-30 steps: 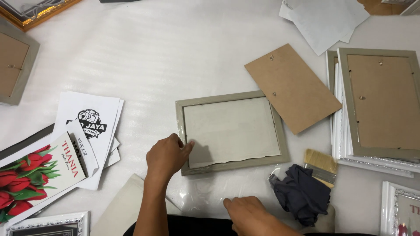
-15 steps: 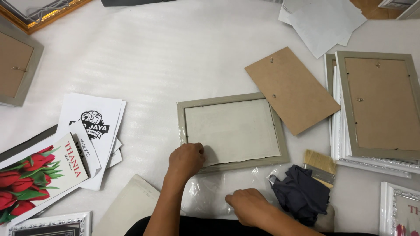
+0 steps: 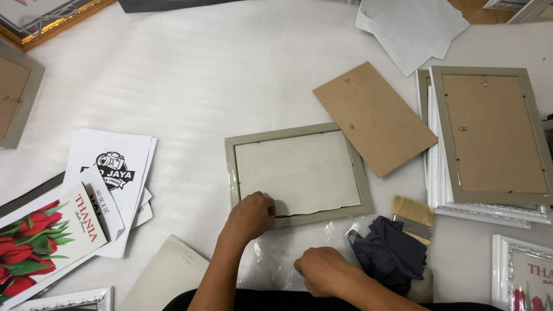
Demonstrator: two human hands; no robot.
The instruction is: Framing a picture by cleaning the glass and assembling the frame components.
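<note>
**A:** Which step is the person at?

**B:** Judging by the layout, the grey frame (image 3: 288, 132) is being fitted or emptied. It lies face down near the middle of the white counter (image 3: 201, 75). Its brown backing board (image 3: 374, 118) is off and lies at the frame's upper right corner. A pale sheet (image 3: 294, 170) sits inside the frame, and its lower edge looks wavy and slightly lifted.

**A:** Where is the left hand?

**B:** The left hand (image 3: 250, 216) is on the frame's lower rail, towards its left end. The fingers (image 3: 266, 203) are curled tight, with the tips at the sheet's lifted edge. The hand hides the tips, so B cannot tell whether they pinch the sheet or only press on it.

**A:** And the right hand?

**B:** The right hand (image 3: 322, 270) rests knuckles up on crumpled clear plastic wrap (image 3: 275, 259), just below the frame. Its fingers are bent under the palm, and B cannot tell whether they grip the wrap or anything else.

**A:** What would the next move call for?

**B:** In B's judgement, a light touch at that loose edge. The sheet looks thin and would crease easily, so the frame would need steadying while the sheet is moved.

**A:** Is anything else close by?

**B:** A dark cloth (image 3: 389, 253) and a flat brush (image 3: 413, 216) lie just right of the right hand. A stack of frames (image 3: 489, 132) is further right, and printed sheets (image 3: 109, 167) are on the left.
</note>
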